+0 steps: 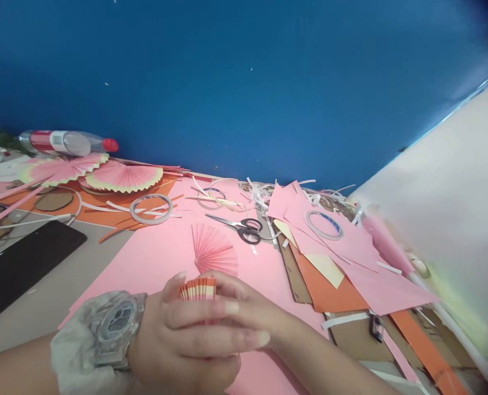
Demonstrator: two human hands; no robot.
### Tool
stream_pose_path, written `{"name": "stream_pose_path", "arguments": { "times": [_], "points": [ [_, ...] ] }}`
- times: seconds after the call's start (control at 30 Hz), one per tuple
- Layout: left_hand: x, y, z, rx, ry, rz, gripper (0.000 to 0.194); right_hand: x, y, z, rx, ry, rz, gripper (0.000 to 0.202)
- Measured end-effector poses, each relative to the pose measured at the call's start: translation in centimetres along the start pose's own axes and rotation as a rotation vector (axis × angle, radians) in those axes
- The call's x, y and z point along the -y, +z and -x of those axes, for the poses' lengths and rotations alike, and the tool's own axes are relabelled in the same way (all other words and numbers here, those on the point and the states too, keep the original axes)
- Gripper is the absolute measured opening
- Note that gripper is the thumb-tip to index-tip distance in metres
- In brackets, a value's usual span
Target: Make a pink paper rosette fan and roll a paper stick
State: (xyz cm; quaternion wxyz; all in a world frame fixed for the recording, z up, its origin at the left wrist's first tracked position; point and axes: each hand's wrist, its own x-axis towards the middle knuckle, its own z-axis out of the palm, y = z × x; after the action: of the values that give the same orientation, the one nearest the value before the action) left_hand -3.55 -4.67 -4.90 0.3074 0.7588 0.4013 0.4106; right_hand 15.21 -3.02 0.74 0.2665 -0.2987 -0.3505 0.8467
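Observation:
Pleated paper (198,289), orange with cream edges, is pressed between my two hands; most of it is hidden behind fingers. My left hand (181,334), with a clear watch on its wrist, wraps round the folds from the front. Behind it, my right hand (247,307) closes on the same paper, its fingers partly covered. Just beyond them a pink pleated paper fan (214,249) lies spread on a large pink sheet (145,274). Black-handled scissors (244,227) rest past the fan, blades pointing left.
Finished pink fans with cream edges (124,178) lie at the back left, near a plastic bottle (71,142). A tape roll (151,209) and a black phone-like slab (29,269) are on the left. Pink sheets (351,247), another tape roll (325,225) and cardboard (295,274) lie right.

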Motion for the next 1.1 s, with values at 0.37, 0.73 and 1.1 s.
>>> {"name": "stream_pose_path", "arguments": {
  "times": [0.37,0.73,1.1],
  "points": [
    [-1.3,0.7,-2.5,0.181,0.614,-0.208,0.026,-0.1,-0.6,0.2,0.051,0.005,-0.104,0.037],
    [-2.5,-1.2,-4.3,-0.289,0.377,0.045,0.052,-0.3,-1.0,-0.4,-0.071,-0.225,-0.050,0.029],
    [-4.2,-1.5,-5.9,0.267,-0.144,0.222,0.024,0.1,-1.2,-0.6,-0.253,-0.428,0.324,0.015]
  ]
}}
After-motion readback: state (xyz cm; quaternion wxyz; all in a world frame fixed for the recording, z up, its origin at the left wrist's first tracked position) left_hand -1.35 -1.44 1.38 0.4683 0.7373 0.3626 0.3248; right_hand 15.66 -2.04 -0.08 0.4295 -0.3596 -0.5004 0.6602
